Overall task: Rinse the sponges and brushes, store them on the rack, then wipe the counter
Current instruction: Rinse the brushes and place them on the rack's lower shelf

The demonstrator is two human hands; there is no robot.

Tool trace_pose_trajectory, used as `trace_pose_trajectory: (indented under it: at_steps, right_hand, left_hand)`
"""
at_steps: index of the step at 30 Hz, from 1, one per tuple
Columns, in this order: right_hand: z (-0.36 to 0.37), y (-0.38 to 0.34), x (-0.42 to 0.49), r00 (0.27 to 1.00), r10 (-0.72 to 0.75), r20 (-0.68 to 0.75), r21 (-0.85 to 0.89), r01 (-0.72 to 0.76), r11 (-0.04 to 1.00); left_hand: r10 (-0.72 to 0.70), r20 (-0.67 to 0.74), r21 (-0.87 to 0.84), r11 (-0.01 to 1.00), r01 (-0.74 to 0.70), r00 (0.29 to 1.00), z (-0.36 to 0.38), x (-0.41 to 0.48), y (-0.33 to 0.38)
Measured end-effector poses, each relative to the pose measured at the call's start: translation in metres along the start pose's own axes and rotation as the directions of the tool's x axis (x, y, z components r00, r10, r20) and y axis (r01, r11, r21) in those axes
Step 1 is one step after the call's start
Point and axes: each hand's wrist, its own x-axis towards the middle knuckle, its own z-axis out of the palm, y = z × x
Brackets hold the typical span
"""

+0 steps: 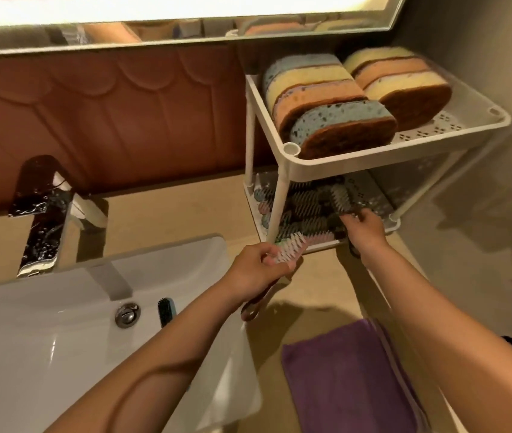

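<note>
A white two-tier rack [281,195] stands on the beige counter at the right. Its top shelf holds several sponges [326,104], blue, yellow and orange, on edge. The lower shelf holds several brushes [303,207] lying side by side. My right hand [365,228] reaches into the lower shelf and is closed on the handle of a white-bristled brush [339,196]. My left hand [259,270] hovers over the counter in front of the rack, gripping a pink-and-white bristled brush [290,247] whose handle hangs below the hand. Another dark-bristled brush [164,310] lies in the sink.
A white sink [45,339] with a chrome drain plug [127,314] fills the lower left, and a chrome faucet [45,210] stands behind it. A folded purple cloth [348,379] lies on the counter near me. A mirror runs along the top.
</note>
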Motion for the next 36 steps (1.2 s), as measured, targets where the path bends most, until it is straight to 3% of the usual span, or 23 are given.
trace_pose_trajectory:
  at_steps: [4,8,10,18,20,22,25,27,30,32,36]
  right_hand:
    - [0.007,-0.003,0.042,0.993,-0.103,0.064,-0.252,0.116,0.961]
    - [0.015,0.002,0.068,0.976,-0.109,0.188,-0.548,0.196,0.813]
    - [0.018,0.004,0.074,0.969,-0.085,0.232,-0.602,0.212,0.77]
    - [0.017,0.011,0.076,0.94,-0.275,0.204,-0.639,0.341,0.689]
    - [0.01,0.011,0.064,0.927,-0.354,0.124,-0.553,0.361,0.751]
    - [0.002,0.009,0.044,0.944,-0.323,0.073,-0.358,0.327,0.875]
    - [-0.01,-0.001,-0.005,0.96,-0.151,0.234,-0.037,0.164,0.986]
    - [-0.017,-0.007,-0.04,0.914,-0.077,0.399,0.08,0.049,0.996]
    - [-0.02,-0.005,-0.067,0.866,-0.026,0.499,0.157,-0.061,0.986]
    - [-0.015,-0.003,-0.069,0.877,-0.04,0.48,0.199,-0.064,0.978]
    - [-0.011,0.0,-0.059,0.935,-0.031,0.352,0.369,-0.108,0.923]
  left_hand:
    - [-0.008,0.026,-0.011,1.0,0.008,1.0,0.008,0.011,0.004]
    - [-0.02,0.041,-0.034,0.999,0.022,0.999,0.014,0.018,0.003]
    - [-0.031,0.045,-0.062,0.998,0.034,0.998,0.017,0.02,0.003]
    - [-0.062,0.037,-0.211,0.975,0.068,0.997,0.028,0.022,0.009]
    - [-0.07,0.022,-0.237,0.969,0.073,0.997,0.031,0.023,0.009]
    - [-0.07,0.021,-0.272,0.96,0.073,0.997,0.035,0.022,0.012]
    - [-0.051,-0.007,-0.289,0.956,0.047,0.999,0.043,0.025,0.015]
    - [-0.016,-0.067,-0.225,0.974,0.001,0.998,0.048,0.027,0.015]
    - [0.048,-0.18,-0.072,0.995,-0.062,0.982,0.055,0.028,0.012]
    - [0.092,-0.206,-0.006,0.995,-0.095,0.974,0.058,0.028,0.014]
    - [0.137,-0.118,-0.014,0.99,-0.14,0.983,0.059,0.024,0.018]
